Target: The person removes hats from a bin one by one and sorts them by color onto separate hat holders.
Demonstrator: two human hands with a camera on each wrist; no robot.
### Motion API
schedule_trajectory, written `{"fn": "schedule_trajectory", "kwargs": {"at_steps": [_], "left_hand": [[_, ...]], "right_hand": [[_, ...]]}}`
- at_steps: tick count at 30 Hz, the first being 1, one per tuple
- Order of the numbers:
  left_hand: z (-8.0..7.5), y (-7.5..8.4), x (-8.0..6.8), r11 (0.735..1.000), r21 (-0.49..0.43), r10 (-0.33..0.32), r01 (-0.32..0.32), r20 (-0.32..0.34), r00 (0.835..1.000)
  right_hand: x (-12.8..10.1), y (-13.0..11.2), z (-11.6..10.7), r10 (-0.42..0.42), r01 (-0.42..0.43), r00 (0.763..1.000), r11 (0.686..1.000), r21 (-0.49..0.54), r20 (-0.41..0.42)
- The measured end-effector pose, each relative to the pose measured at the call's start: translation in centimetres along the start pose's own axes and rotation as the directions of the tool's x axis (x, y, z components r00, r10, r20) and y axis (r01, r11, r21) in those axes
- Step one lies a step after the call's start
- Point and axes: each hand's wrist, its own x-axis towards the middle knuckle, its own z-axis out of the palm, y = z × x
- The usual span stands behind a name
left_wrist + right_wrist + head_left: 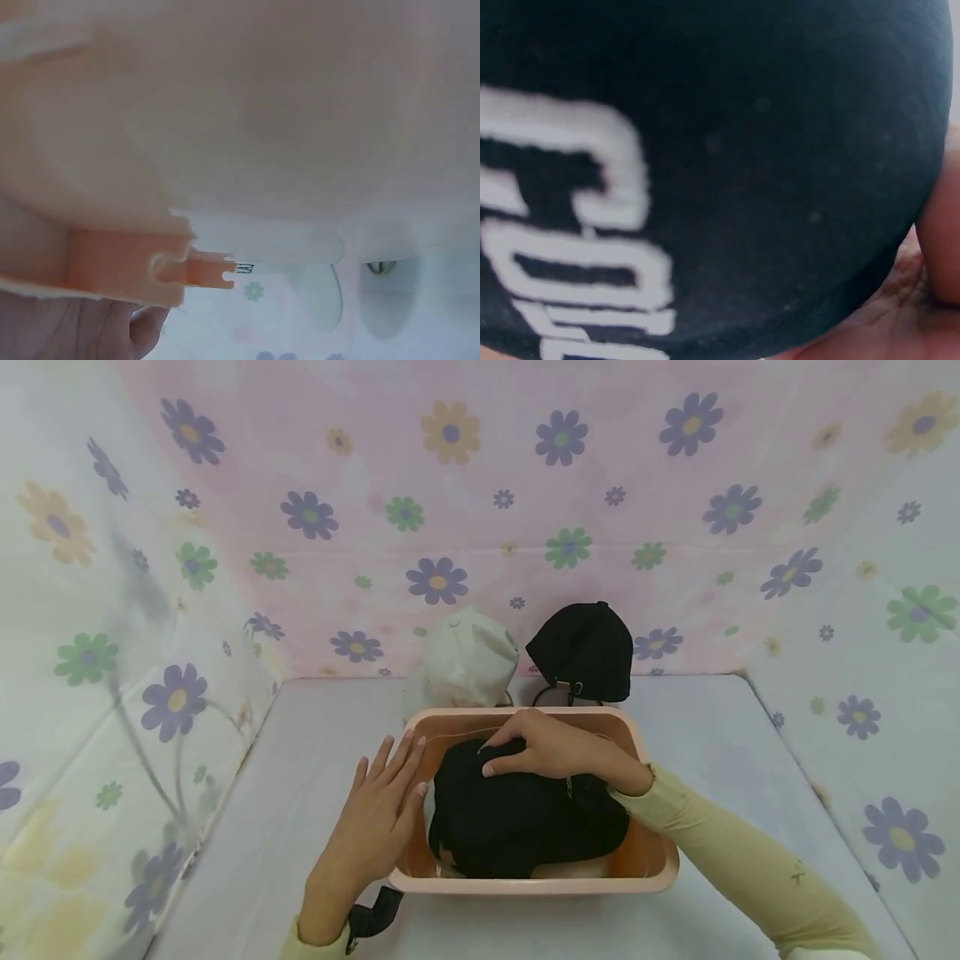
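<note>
A peach plastic basin (pixel 525 886) stands in front of me with a black cap (pixel 495 827) inside, paler material showing beneath it. My right hand (pixel 551 745) reaches over the basin from the right and pinches the cap's upper side between thumb and fingers. Up close in the right wrist view, white raised letters mark the black cap (pixel 780 150), and part of the hand (pixel 885 330) shows behind it. With fingers straight, my left hand (pixel 378 814) lies along the basin's left rim. In the left wrist view, the basin wall (pixel 225 112) hides most of that hand.
Behind the basin stand a white cap (pixel 468 656) and another black cap (pixel 585 652) with a metal buckle. Thin dark rounded frames (pixel 551 695) show below them. Flower-printed cloth walls (pixel 480 527) enclose the pale tabletop (pixel 315 760) at the back and both sides.
</note>
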Motion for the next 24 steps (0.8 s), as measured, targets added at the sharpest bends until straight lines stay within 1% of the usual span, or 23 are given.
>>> {"fn": "schedule_trajectory", "kwargs": {"at_steps": [6,12,20,24], "left_hand": [[0.0,0.1,0.1,1.0,0.029,-0.001,0.001,0.003,1.0],[0.1,0.1,0.1,0.999,0.053,-0.001,0.0,0.013,1.0],[0.0,0.2,-0.1,1.0,0.03,-0.002,0.002,0.016,1.0],[0.0,0.2,-0.1,1.0,0.029,-0.006,0.005,0.017,1.0]], "right_hand": [[-0.4,0.0,-0.3,-0.03,0.03,0.999,0.999,0.029,-0.032],[-1.3,-0.6,-0.9,-0.052,0.052,0.997,0.999,-0.001,-0.066],[-2.3,-1.1,-1.7,-0.064,0.065,0.992,0.998,0.004,-0.111],[-3.0,-1.6,-2.4,-0.057,0.056,0.986,0.998,-0.007,-0.16]]}}
